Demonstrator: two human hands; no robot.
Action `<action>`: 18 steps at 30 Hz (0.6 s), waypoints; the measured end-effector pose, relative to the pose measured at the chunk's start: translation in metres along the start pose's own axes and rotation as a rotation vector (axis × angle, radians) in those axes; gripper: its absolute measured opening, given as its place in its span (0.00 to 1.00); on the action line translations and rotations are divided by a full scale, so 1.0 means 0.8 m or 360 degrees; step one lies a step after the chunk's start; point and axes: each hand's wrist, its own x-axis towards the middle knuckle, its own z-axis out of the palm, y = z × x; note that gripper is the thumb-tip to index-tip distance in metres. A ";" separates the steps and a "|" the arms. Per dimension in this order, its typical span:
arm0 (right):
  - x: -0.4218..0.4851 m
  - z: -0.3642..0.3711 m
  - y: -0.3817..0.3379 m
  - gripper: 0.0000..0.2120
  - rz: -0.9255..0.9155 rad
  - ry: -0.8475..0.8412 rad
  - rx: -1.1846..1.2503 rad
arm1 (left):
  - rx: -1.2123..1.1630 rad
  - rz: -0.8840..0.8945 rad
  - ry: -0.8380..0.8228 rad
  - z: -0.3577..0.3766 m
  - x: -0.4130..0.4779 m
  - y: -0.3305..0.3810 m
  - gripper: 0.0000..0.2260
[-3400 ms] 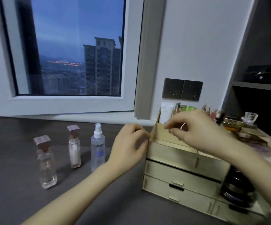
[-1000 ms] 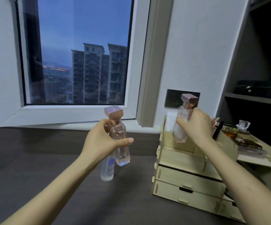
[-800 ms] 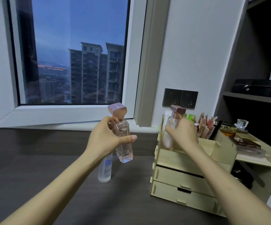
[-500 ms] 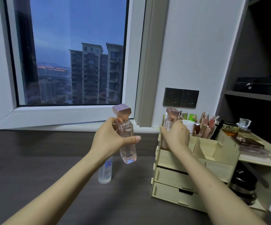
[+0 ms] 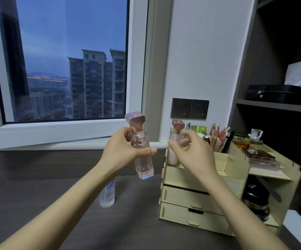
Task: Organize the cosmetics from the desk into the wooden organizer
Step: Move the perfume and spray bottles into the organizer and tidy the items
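Note:
My left hand (image 5: 123, 150) grips a clear pink perfume bottle (image 5: 142, 154) with a rose-gold cap, held upright above the desk. A second, milky pink bottle (image 5: 175, 141) with the same cap stands in the front-left top compartment of the wooden organizer (image 5: 200, 179). My right hand (image 5: 193, 152) hovers just right of that bottle, fingers apart and holding nothing. A clear spray bottle (image 5: 108, 193) with blue lettering stands on the dark desk (image 5: 38, 186) below my left wrist, its top hidden by the arm.
The organizer's back compartments hold lip glosses (image 5: 216, 136) and tubes; perfume bottles and palettes (image 5: 259, 154) lie on its right shelf, black jars (image 5: 256, 197) below. Two drawers face front. A window sill runs behind; dark shelving (image 5: 275, 105) stands at right.
My right hand lowered the milky bottle into the organizer's front-left compartment and let go of it. My left hand kept the clear pink bottle lifted, drifting slightly right.

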 end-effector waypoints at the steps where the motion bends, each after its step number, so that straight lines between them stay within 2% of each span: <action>1: -0.011 -0.012 -0.005 0.24 -0.0055 -0.0137 0.0225 | -0.0056 0.0010 -0.0028 0.002 0.003 0.008 0.26; 2: -0.022 -0.021 -0.011 0.26 -0.0107 -0.0264 0.0330 | -0.0102 0.0033 -0.0060 0.006 0.006 0.017 0.26; 4: -0.033 -0.032 -0.021 0.28 -0.0204 -0.0345 0.0206 | -0.0140 0.0106 -0.0139 0.018 0.011 0.039 0.25; 6: -0.030 -0.037 -0.027 0.23 -0.0261 -0.0185 0.0026 | -0.0153 0.0184 -0.0201 0.039 0.017 0.061 0.24; 10: -0.006 -0.041 -0.005 0.14 -0.0220 0.0176 -0.0083 | -0.0052 0.0289 -0.0382 0.082 0.039 0.094 0.30; 13: 0.009 -0.041 0.024 0.10 -0.0196 0.0324 -0.0029 | -0.0217 0.0295 -0.0586 0.093 0.058 0.099 0.25; 16: 0.021 -0.029 0.054 0.12 -0.0094 0.0344 -0.0075 | -0.0484 0.0173 -0.0442 0.100 0.081 0.080 0.15; 18: 0.029 -0.015 0.067 0.14 0.0036 0.0244 -0.0128 | -0.0321 0.0144 -0.0192 0.111 0.095 0.060 0.11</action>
